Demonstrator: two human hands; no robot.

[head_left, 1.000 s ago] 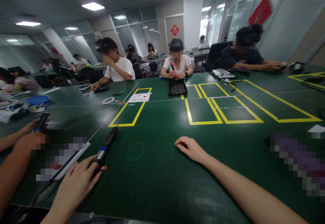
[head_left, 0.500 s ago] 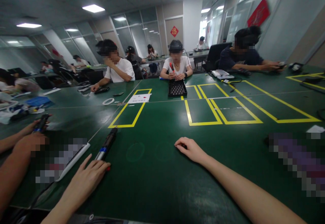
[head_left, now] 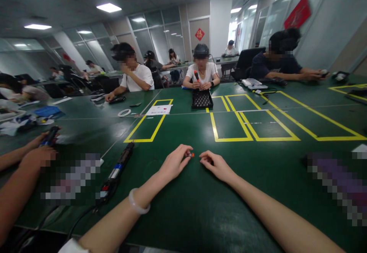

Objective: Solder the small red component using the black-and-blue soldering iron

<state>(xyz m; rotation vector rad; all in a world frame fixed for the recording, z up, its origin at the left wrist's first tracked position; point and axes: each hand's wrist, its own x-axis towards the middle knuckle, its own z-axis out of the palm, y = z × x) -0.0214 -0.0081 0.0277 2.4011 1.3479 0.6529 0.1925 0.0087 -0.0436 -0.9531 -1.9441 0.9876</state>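
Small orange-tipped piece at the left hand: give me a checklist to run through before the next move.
1. Small orange-tipped piece gripped by the left hand: ok, between the fingers.
2. Whole piece in view: not ok, the fingers cover part.
3. Right hand empty: cannot tell, its curled fingers hide the palm.
4. Hands apart: ok, a gap shows.
5. Black-and-silver pen-shaped tool with blue band out of both hands: ok, lying on the green table.
6. Tool's black cord clear of the white left sleeve: cannot tell.
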